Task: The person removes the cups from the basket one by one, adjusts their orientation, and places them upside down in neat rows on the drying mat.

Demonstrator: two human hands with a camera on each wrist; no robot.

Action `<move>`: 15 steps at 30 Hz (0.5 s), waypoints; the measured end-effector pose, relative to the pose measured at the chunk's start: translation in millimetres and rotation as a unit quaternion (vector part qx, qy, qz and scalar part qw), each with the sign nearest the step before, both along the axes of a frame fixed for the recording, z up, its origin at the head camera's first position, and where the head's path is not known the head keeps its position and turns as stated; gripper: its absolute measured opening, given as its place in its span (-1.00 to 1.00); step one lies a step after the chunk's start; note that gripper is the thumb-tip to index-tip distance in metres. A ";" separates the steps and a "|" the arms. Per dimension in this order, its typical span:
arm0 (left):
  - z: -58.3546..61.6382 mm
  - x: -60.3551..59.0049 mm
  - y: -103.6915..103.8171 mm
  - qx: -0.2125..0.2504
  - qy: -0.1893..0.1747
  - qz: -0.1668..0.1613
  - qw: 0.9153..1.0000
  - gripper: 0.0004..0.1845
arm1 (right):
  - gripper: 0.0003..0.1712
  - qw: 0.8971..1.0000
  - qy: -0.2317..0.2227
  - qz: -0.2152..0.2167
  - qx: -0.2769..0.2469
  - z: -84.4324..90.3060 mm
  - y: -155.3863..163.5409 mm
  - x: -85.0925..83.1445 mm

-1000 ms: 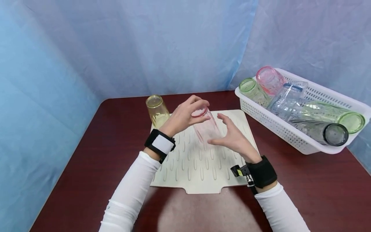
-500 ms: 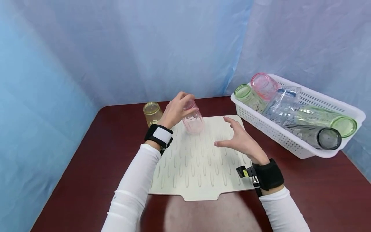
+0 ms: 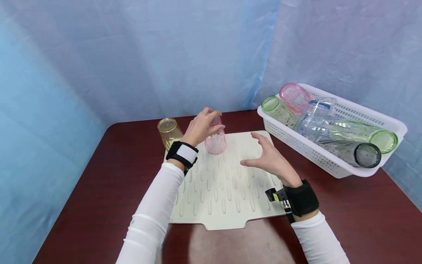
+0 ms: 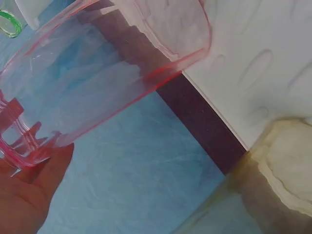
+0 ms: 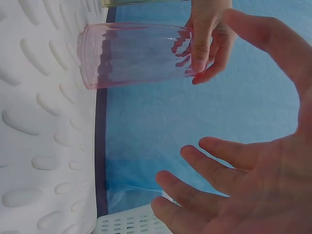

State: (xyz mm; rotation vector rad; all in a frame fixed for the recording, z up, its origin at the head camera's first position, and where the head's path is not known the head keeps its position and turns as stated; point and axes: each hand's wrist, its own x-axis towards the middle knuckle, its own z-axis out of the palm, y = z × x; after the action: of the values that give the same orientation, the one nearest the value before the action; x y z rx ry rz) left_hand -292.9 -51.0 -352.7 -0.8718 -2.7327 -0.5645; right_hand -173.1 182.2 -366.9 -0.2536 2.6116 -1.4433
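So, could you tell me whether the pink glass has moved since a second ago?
Yes. The pink glass has gone from tilted over the mat's middle to upside down near its far edge, closer to the yellow glass.

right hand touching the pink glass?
Apart. The right wrist view shows blue backdrop between the open right hand and the pink ribbed glass tumbler; the left hand holds it.

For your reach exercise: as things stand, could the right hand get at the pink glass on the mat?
Probably yes. The right hand hovers open above the mat, and nothing lies between it and the pink glass, though the left hand grips that glass's top.
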 end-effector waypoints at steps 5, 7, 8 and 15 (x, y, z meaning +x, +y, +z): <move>1.1 0.4 9.2 -0.017 -0.017 0.002 1.000 -0.55 | 0.11 1.000 0.003 -0.007 -0.001 -0.8 1.7 2.5; 1.7 0.3 10.0 -0.020 -0.021 0.007 1.000 -0.56 | 0.10 1.000 0.009 -0.013 0.002 -0.1 2.9 4.2; 2.1 0.2 10.0 -0.021 -0.022 0.011 0.999 -0.56 | 0.09 1.000 0.013 -0.016 0.004 0.5 4.0 5.3; 2.5 -1.3 6.7 -0.009 -0.030 0.013 0.999 -0.55 | -0.04 0.996 0.056 -0.057 0.033 9.8 28.7 21.8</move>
State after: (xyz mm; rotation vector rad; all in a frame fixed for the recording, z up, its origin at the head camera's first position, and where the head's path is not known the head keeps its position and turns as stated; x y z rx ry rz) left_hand -294.2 -44.4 -350.3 -0.8368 -2.8035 -0.5709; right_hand -151.3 210.9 -357.1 -0.1855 2.8005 -1.4118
